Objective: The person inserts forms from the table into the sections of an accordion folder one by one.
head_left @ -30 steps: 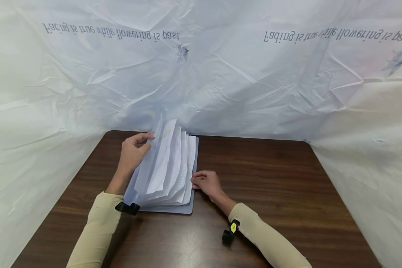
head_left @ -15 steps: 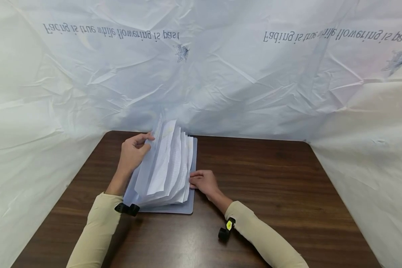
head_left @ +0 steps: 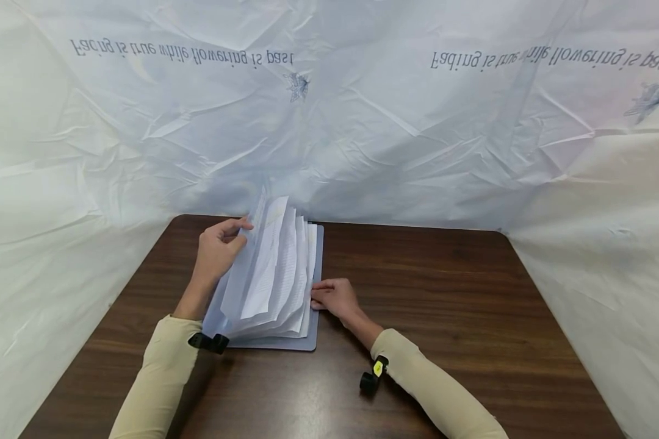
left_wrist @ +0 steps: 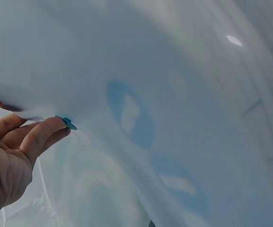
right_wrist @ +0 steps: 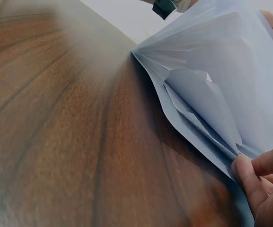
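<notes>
A pale blue, see-through plastic document folder (head_left: 306,344) lies on the table with its cover raised at the left. White printed papers (head_left: 287,268) fan out inside it. My left hand (head_left: 215,247) pinches the lifted cover (head_left: 247,262). In the left wrist view, a small teal button clasp (left_wrist: 67,123) shows at those fingertips, and the cover hides part of the hand. At the folder's right edge, my right hand (head_left: 336,299) pinches the edge of the papers. Close up in the right wrist view, thumb and finger (right_wrist: 250,184) meet at the sheets, just above the folder's back.
The dark wood-grain table (head_left: 428,305) extends to the right and in front of the folder. A white plastic sheet (head_left: 362,134) with printed lettering hangs behind and along both sides. Small black cameras (head_left: 369,383) are strapped to both sleeves.
My right hand has shifted slightly left along with the edge of the papers, mostly in the first half second. The left hand and raised cover have stayed put.
</notes>
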`<state>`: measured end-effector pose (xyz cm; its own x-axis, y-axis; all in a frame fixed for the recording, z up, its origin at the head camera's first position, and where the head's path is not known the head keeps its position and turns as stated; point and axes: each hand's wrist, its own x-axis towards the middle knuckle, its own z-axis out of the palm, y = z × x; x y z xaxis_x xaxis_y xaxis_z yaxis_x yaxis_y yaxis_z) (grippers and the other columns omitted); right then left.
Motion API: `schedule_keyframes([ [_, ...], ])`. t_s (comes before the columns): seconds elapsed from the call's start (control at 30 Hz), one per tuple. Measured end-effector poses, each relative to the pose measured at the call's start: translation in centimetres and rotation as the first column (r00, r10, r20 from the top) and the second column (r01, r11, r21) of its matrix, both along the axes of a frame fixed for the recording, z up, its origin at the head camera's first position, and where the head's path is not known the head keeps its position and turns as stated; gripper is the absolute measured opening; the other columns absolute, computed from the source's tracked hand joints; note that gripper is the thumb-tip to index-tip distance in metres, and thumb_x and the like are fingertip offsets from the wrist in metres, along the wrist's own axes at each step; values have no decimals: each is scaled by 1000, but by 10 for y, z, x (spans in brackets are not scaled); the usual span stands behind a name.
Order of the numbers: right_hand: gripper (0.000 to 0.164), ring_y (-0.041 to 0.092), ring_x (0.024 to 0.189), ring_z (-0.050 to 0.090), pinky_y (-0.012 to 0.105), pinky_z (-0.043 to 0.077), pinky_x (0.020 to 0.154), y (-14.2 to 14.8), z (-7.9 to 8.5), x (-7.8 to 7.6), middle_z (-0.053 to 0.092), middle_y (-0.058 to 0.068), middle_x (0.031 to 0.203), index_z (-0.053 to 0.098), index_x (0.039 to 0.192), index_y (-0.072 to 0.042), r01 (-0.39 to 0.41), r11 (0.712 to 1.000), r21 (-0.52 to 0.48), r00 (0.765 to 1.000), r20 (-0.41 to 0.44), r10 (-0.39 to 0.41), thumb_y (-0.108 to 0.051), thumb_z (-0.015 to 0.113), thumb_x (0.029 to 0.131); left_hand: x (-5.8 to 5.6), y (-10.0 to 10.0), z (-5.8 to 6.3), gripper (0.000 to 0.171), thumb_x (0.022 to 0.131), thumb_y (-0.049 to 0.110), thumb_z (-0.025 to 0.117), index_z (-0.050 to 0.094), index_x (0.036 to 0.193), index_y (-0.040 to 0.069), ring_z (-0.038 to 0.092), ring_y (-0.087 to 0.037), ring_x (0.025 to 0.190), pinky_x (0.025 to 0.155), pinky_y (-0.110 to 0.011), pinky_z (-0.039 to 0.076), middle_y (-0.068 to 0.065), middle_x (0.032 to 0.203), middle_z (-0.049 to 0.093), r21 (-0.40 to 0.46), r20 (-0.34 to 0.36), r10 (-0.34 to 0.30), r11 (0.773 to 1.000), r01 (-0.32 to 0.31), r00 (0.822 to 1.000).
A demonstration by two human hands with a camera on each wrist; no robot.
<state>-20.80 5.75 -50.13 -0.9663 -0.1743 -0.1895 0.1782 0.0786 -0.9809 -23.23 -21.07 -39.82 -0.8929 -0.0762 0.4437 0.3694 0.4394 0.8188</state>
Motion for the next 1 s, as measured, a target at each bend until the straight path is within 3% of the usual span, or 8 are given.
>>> schedule_keyframes([
  [0.13, 19, 16, 75, 73, 30, 60, 69, 7, 4, 0, 76, 17, 96, 74, 109, 5, 7, 999, 51, 999, -54, -4, -5, 70, 94, 0, 1, -1, 26, 87, -1, 59, 78, 104, 3, 69, -29, 114, 75, -13, 50, -11, 127, 71, -9, -2, -1, 1000, 1, 1000],
  [0.23, 20, 17, 80, 73, 30, 60, 69, 13, 6, 1, 77, 12, 97, 76, 110, 1, 12, 989, 150, 989, -149, 11, -11, 71, 94, 0, 2, -1, 26, 88, -2, 59, 78, 105, 2, 68, -30, 116, 75, -11, 48, -12, 127, 71, -11, 1, -3, 1000, 3, 1000],
  [0.47, 27, 19, 100, 70, 37, 55, 84, 27, 11, 5, 77, 4, 107, 77, 116, -6, 61, 909, 413, 917, -383, 113, -21, 75, 93, -2, 5, -4, 27, 88, -6, 57, 75, 107, -6, 67, -39, 114, 73, -8, 45, -20, 128, 68, -10, 2, -7, 1000, 7, 1000],
  [0.7, 41, 24, 124, 62, 44, 49, 101, 41, 8, 8, 70, 5, 129, 72, 127, -10, 21, 816, 578, 871, -412, 269, -29, 77, 91, -4, 7, -4, 25, 88, -3, 59, 78, 105, 0, 67, -32, 118, 72, -10, 47, -13, 129, 70, -10, 7, -22, 1000, 22, 1000],
  [0.87, 54, 36, 145, 41, 52, 38, 114, 45, 6, 8, 56, 16, 147, 67, 135, -8, -62, 732, 679, 817, -386, 428, -35, 78, 90, -1, 11, 0, 25, 88, -3, 58, 77, 104, -1, 65, -32, 121, 73, -10, 48, -15, 128, 70, -6, -8, -45, 999, 45, 999],
  [1.0, 62, 39, 151, 28, 57, 33, 115, 46, 4, 9, 46, 19, 155, 64, 139, -10, -123, 679, 723, 798, -335, 501, -40, 79, 88, -1, 14, -2, 24, 88, -2, 58, 77, 104, 0, 65, -31, 123, 75, -10, 48, -15, 129, 69, -29, 3, -54, 998, 54, 999],
])
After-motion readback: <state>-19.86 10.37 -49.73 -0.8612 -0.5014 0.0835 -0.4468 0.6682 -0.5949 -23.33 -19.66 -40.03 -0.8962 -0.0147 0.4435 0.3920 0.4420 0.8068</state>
